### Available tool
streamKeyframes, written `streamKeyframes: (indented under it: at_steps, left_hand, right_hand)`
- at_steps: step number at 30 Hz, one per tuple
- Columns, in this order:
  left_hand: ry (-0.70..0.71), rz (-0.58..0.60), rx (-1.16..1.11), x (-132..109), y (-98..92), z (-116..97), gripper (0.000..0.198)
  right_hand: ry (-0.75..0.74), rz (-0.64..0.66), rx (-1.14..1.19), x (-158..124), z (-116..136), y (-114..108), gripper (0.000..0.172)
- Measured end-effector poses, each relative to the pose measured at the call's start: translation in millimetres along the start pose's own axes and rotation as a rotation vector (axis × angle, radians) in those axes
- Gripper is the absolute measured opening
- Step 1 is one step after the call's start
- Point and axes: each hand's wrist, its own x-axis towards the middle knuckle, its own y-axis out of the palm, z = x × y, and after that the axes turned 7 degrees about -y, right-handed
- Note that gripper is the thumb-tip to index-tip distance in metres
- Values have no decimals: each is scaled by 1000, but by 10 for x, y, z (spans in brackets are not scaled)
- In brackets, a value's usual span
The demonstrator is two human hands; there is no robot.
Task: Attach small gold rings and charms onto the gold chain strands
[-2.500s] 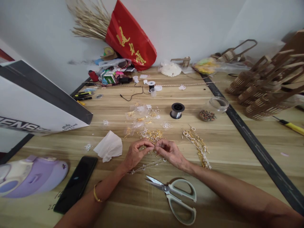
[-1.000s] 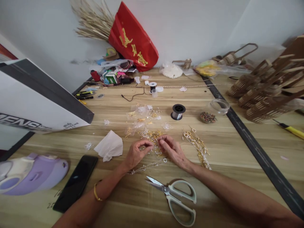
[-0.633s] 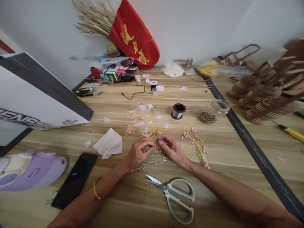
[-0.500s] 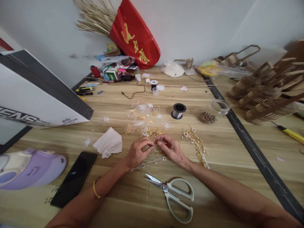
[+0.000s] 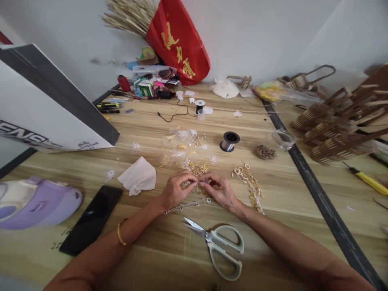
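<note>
Fingertips that stood apart a second ago now meet: the left hand (image 5: 174, 189) and the right hand (image 5: 221, 192) have closed the small gap between them at the centre of the frame. Each hand has its thumb and forefinger drawn together in a pinch, knuckles bent; whatever may be between the tips is too small to make out. Just behind and beneath them lies a loose pile of tiny gold and silver pieces (image 5: 195, 166), spread on a wood-grain table (image 5: 151, 262).

Just below the hands, a silvery chain (image 5: 188, 205) runs sideways, with a ring (image 5: 208, 200) at its right end. Lower in the centre rest pale-handled scissors (image 5: 208, 235), blades slightly parted and pointing up and left. To the right of the hands lies a bundle of gold and silver chains (image 5: 253, 184). Above the pile are small clear bags (image 5: 182, 140) of gold and white parts, and to their right a black spool (image 5: 229, 143) of silvery wire.

A crumpled tissue (image 5: 138, 177) lies left of centre, with a dark phone (image 5: 91, 220) below it at lower left. A yellow bracelet (image 5: 121, 235) circles the left forearm. At the top stands a red bag (image 5: 178, 44) with gold lettering; brown slatted baskets (image 5: 336, 129) crowd the upper right.
</note>
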Motion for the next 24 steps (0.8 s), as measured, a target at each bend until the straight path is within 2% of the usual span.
streamKeyframes:
  at_steps: [5, 14, 19, 24]
  left_hand:
    - [-14, -18, 6, 2, -5, -8, 8]
    - [-13, -8, 7, -5, 15, 14, 11]
    - [22, 13, 90, -2, 40, 117, 12]
    - [155, 136, 325, -7, 30, 177, 21]
  right_hand:
    - [-11, 11, -21, 6, 23, -10, 20]
    - [-120, 21, -132, -3, 22, -10, 17]
    - [-86, -90, -118, 9, -25, -24, 18]
    - [1, -172, -34, 44, -85, -33, 20]
